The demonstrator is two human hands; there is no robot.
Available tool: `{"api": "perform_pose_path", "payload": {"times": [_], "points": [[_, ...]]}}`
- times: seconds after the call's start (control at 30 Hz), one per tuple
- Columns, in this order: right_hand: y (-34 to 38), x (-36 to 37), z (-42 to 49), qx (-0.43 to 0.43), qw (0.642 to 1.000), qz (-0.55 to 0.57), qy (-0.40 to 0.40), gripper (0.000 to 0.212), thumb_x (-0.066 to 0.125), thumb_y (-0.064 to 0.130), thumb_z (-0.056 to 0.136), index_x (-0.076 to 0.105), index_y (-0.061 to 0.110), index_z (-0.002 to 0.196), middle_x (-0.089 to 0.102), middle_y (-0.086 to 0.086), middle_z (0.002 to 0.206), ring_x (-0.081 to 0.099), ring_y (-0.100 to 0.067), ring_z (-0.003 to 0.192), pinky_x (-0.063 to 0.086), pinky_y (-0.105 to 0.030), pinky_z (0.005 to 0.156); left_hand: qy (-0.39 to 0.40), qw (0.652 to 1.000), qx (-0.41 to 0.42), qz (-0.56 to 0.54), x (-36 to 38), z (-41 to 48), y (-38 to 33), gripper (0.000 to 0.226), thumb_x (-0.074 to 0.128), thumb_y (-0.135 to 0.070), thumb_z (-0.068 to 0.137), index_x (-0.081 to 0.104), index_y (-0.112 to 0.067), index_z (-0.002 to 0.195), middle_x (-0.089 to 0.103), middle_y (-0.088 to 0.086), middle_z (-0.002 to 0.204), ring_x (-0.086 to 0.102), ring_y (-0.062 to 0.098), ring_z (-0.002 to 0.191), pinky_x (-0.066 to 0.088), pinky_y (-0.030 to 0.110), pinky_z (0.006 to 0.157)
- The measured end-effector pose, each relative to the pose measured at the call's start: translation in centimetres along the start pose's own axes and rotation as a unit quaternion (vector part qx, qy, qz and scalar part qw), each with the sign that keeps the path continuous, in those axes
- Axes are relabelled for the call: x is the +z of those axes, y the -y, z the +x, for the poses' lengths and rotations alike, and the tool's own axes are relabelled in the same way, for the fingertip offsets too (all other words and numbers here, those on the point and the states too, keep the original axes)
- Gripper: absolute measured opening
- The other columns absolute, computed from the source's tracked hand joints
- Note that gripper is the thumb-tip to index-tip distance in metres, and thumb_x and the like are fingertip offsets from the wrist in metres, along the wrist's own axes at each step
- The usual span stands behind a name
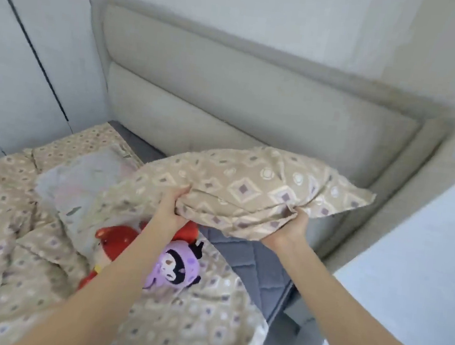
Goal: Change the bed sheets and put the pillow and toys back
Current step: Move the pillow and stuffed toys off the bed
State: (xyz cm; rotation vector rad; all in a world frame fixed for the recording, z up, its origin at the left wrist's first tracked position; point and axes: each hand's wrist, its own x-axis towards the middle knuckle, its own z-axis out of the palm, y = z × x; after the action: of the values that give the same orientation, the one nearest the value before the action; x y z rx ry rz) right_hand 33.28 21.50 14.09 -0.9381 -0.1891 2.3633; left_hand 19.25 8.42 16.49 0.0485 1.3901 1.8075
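Both hands, left hand [169,208] and right hand [290,230], grip the pillow [246,191] tight, mid-frame, above two toys [173,265].

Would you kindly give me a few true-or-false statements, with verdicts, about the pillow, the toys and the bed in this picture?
1. The left hand and the right hand both grip the patterned pillow. True.
2. The pillow lies flat against the headboard. False: it is held up above the bed, in front of the headboard.
3. The purple toy lies on the bedding next to a red toy. True.
4. The sheet covers the whole bed. False: a grey quilted mattress shows bare below the pillow.
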Motion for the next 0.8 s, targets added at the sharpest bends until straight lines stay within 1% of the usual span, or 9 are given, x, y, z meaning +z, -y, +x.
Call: {"api": "perform_pose_path", "payload": {"times": [0.2,0.27,0.4,0.47,0.53,0.57,0.67,0.73,0.8], "points": [[4.8,-5.3,-4.9,-0.064,0.996,-0.002,-0.067,0.045,0.03,0.044,0.093,0.063,0.015,0.101,0.062,-0.019,0.107,0.059,-0.039,0.09,0.048,-0.053,0.064,0.071,0.983,-0.109,-0.126,3.4,1.0,4.6,0.017,0.047,-0.011,0.097,0.062,-0.008,0.09,0.072,0.005,0.069,0.071,0.015,0.061,0.057,0.028,0.063],[6.3,-7.0,-6.7,-0.089,0.994,0.001,-0.058,0.043,0.032,0.043,0.092,0.064,0.016,0.103,0.062,-0.018,0.11,0.059,-0.039,0.094,0.049,-0.055,0.07,0.094,0.98,-0.122,-0.124,4.9,0.3,6.4,0.015,0.049,-0.011,0.096,0.063,-0.007,0.093,0.073,0.007,0.075,0.071,0.017,0.066,0.057,0.027,0.058],[9.7,-10.8,-10.9,-0.105,0.99,-0.003,-0.095,0.05,0.029,0.036,0.093,0.055,0.018,0.132,0.054,-0.018,0.134,0.047,-0.043,0.124,0.033,-0.059,0.106,0.101,0.978,-0.137,-0.12,7.9,-2.8,10.5,0.015,0.051,-0.012,0.095,0.063,-0.005,0.099,0.069,0.011,0.097,0.068,0.024,0.086,0.055,0.037,0.077],[10.9,-12.2,-12.9,-0.106,0.987,-0.016,-0.12,0.048,0.03,0.025,0.088,0.061,0.018,0.124,0.056,-0.011,0.131,0.048,-0.039,0.125,0.031,-0.056,0.108,0.084,0.979,-0.134,-0.131,8.7,-5.1,12.2,0.017,0.048,-0.01,0.096,0.065,-0.005,0.094,0.073,0.009,0.084,0.071,0.02,0.073,0.057,0.029,0.061],[11.8,-13.8,-15.2,-0.096,0.985,-0.036,-0.142,0.036,0.033,0.013,0.071,0.066,0.017,0.083,0.063,-0.003,0.107,0.057,-0.034,0.115,0.033,-0.053,0.108,0.057,0.978,-0.132,-0.151,9.0,-7.4,14.2,0.02,0.045,-0.009,0.098,0.064,-0.008,0.09,0.071,0.004,0.078,0.069,0.015,0.067,0.055,0.022,0.058],[11.9,-14.3,-15.8,-0.094,0.983,-0.044,-0.15,0.024,0.032,0.011,0.061,0.055,0.016,0.063,0.063,-0.003,0.086,0.061,-0.033,0.097,0.034,-0.052,0.108,0.048,0.977,-0.132,-0.157,8.8,-8.5,15.0,0.02,0.044,-0.01,0.098,0.062,-0.009,0.091,0.069,0.002,0.083,0.066,0.013,0.071,0.053,0.02,0.067],[12.0,-15.9,-18.4,-0.091,0.982,-0.066,-0.152,0.011,0.03,0.013,0.051,0.041,0.015,0.05,0.05,-0.003,0.048,0.047,-0.026,0.062,0.035,-0.051,0.106,0.035,0.976,-0.12,-0.181,8.4,-12.3,17.5,0.032,0.037,-0.012,0.101,0.067,-0.008,0.09,0.073,0.004,0.084,0.07,0.014,0.071,0.054,0.027,0.079],[11.9,-17.3,-19.7,-0.072,0.984,-0.093,-0.135,0.029,0.033,0.014,0.064,0.062,0.013,0.071,0.065,-0.01,0.075,0.057,-0.031,0.081,0.037,-0.052,0.104,0.022,0.975,-0.118,-0.185,8.3,-15.3,18.6,0.05,0.035,-0.012,0.101,0.075,-0.008,0.071,0.073,0.004,0.078,0.07,0.013,0.057,0.055,0.024,0.062],[11.8,-19.0,-21.5,-0.047,0.986,-0.11,-0.114,0.047,0.033,0.023,0.083,0.063,0.011,0.116,0.061,-0.018,0.12,0.054,-0.039,0.112,0.04,-0.053,0.1,0.013,0.973,-0.115,-0.2,8.7,-18.3,19.6,0.05,0.038,-0.01,0.1,0.074,-0.006,0.065,0.07,0.005,0.083,0.066,0.014,0.049,0.052,0.021,0.044]]}}
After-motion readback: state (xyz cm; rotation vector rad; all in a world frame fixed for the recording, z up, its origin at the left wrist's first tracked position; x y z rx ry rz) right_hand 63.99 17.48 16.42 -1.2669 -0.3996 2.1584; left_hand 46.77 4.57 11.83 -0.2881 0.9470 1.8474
